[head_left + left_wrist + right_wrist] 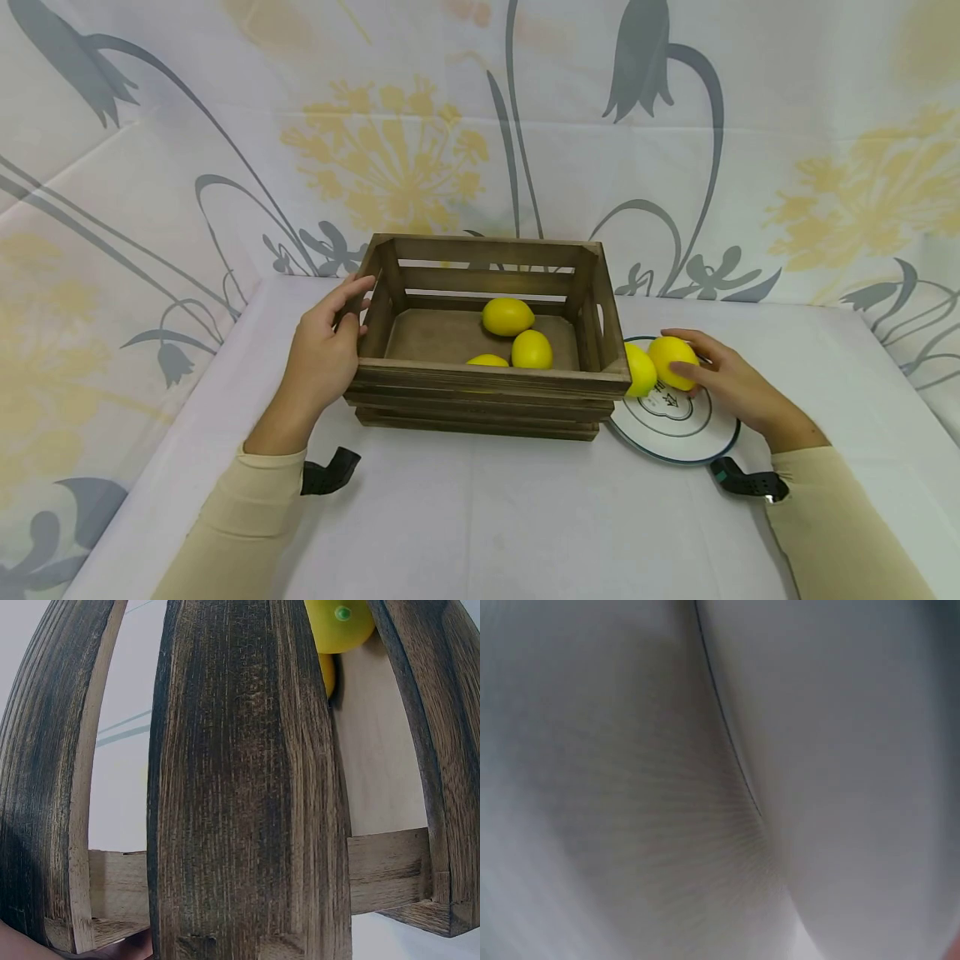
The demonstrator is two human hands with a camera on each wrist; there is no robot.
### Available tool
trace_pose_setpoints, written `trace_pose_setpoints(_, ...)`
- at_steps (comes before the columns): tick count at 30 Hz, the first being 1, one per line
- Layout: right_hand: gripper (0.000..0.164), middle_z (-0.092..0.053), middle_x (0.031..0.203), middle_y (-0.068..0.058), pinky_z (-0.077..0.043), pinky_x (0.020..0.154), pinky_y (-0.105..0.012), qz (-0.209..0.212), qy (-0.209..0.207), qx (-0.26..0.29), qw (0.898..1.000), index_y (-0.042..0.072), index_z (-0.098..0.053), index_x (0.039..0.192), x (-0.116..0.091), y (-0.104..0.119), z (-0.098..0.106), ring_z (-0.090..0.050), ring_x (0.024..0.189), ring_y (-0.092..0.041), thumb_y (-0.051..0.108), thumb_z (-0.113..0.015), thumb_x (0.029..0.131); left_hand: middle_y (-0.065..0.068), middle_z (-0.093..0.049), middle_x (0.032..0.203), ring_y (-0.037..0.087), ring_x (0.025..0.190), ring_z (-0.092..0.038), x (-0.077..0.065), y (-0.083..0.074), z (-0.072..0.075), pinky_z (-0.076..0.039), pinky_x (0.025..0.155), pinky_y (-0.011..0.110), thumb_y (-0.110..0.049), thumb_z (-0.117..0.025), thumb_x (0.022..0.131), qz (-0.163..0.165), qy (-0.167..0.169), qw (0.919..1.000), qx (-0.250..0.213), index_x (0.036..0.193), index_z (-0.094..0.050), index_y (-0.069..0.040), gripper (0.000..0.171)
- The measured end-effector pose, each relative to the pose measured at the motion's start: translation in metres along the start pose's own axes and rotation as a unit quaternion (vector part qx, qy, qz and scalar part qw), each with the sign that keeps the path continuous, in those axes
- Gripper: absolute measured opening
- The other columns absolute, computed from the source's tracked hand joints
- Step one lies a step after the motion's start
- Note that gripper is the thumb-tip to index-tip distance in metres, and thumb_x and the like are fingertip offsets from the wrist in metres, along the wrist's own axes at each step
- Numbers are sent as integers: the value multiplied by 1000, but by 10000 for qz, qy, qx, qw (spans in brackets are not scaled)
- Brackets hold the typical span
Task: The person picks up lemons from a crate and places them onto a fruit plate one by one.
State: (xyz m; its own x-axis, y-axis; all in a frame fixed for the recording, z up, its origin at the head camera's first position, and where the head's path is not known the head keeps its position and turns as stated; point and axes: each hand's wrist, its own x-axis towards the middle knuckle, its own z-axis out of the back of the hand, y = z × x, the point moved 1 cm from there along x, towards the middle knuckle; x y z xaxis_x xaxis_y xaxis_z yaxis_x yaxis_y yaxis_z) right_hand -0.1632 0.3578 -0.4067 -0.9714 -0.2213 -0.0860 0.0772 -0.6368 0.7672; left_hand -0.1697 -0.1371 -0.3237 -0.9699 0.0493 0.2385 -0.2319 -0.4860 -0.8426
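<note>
A brown slatted wooden crate [480, 379] stands mid-table in the head view, with three yellow lemons [507, 317] inside. My left hand [324, 354] holds the crate's left end, fingers at its rim. Close up in the left wrist view are the dark slats [247, 780], with a lemon [341, 622] showing through a gap. To the right of the crate, my right hand [731, 383] grips a lemon [672, 363] between thumb and fingers, over a white plate [682, 433]. Another lemon [640, 371] sits on the plate beside the crate's corner, partly hidden by it.
A white cloth [450, 517] covers the table, and a flower-printed cloth [555, 167] hangs behind it. Black straps [750, 483] are on both wrists. The plate's dark rim [727, 724] is blurred and very near in the right wrist view.
</note>
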Motion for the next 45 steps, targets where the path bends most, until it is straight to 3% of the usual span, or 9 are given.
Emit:
trace_pose_setpoints(5,57,-44,145,-15,-52,74,-23,-19,35,145,9999,11,-36,153,1,0,-2,-53,99,-2,30,-56,103,5,-32,163,29,128,-55,-1,-2,1,-52,93,31,-1,-31,102,43,25,10000,-15,147,-50,-8,49)
trace_pose_setpoints(16,57,-45,142,-14,-52,73,-25,-86,29,281,9996,10,-38,151,1,2,-5,-57,97,-6,29,-59,101,6,-30,164,28,131,-53,-1,-4,2,-50,91,22,-2,-30,103,99,82,9998,-128,148,-49,-8,49)
trace_pose_setpoints(24,59,-45,144,-20,-53,72,-25,-116,68,326,9994,8,-37,151,4,2,-6,-57,97,-2,28,-60,100,3,-31,163,28,129,-55,-1,-4,2,-51,95,38,-2,-31,103,62,48,10000,-54,148,-50,-10,49)
trace_pose_setpoints(45,63,-45,143,-21,-53,69,-24,-165,136,358,9991,9,-34,153,4,1,-9,-58,93,-6,26,-62,100,4,-35,161,31,131,-54,0,2,0,-52,97,47,0,-31,102,-54,-41,9999,-120,146,-50,-7,49)
